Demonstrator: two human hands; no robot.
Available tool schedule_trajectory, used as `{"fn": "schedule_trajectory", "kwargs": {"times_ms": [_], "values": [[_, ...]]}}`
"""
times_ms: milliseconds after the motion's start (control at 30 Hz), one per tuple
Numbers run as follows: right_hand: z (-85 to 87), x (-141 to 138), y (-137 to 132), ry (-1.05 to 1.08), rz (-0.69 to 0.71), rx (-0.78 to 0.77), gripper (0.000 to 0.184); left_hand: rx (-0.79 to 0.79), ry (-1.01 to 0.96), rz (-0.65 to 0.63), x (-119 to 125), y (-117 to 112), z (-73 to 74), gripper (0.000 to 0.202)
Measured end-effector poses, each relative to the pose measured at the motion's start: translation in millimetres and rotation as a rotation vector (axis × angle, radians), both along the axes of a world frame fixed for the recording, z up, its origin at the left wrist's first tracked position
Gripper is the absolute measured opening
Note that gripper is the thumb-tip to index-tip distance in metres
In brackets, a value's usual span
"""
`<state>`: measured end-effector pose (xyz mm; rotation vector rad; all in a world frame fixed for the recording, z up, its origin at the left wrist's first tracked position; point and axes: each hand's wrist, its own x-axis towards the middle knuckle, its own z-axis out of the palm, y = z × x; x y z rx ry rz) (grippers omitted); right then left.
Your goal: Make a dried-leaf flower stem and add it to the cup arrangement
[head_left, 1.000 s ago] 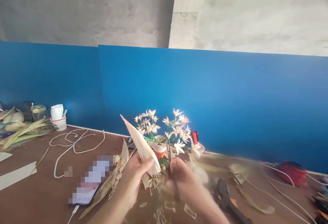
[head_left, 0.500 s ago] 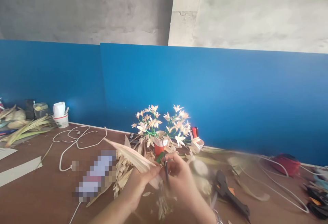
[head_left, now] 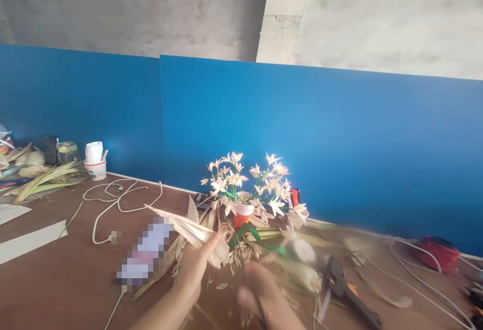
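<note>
Nearest, the right hand [head_left: 260, 295] is blurred low over the counter [head_left: 68, 279]; whether its grip is closed cannot be told. Just left, the left hand [head_left: 194, 269] has its grip clamped on a dried husk leaf [head_left: 184, 227], pointing left above the counter. Beyond stands a red cup [head_left: 241, 218] of pale flowers [head_left: 245, 184].

The one view sits on the person's head. It faces forward and only slightly down across the brown wooden tabletop [head_left: 56, 279] toward the blue panel wall [head_left: 339, 144]. The left hand [head_left: 196, 264], holding a pale dried husk leaf [head_left: 188, 229], and the blurred right hand [head_left: 260, 295] are close, at the bottom edge. The cream husk-flower bouquet in a red paper cup [head_left: 245, 189] stands farther off, mid-frame.
</note>
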<state>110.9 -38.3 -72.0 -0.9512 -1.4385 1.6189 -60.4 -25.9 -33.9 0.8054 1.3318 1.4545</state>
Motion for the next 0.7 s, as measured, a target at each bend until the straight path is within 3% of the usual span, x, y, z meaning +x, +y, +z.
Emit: {"fn": "schedule_trajectory", "kwargs": {"times_ms": [267, 700], "values": [[-4.5, -13, -8, -0.114, 0.050, -0.079, 0.072, -0.052, 0.067, 0.054, 8, -6, 9.0, 0.039], [-2.4, -15, -8, -0.211, -0.013, -0.176, 0.080, -0.062, 0.020, 0.057, 11, -4, -1.7, 0.040]]}}
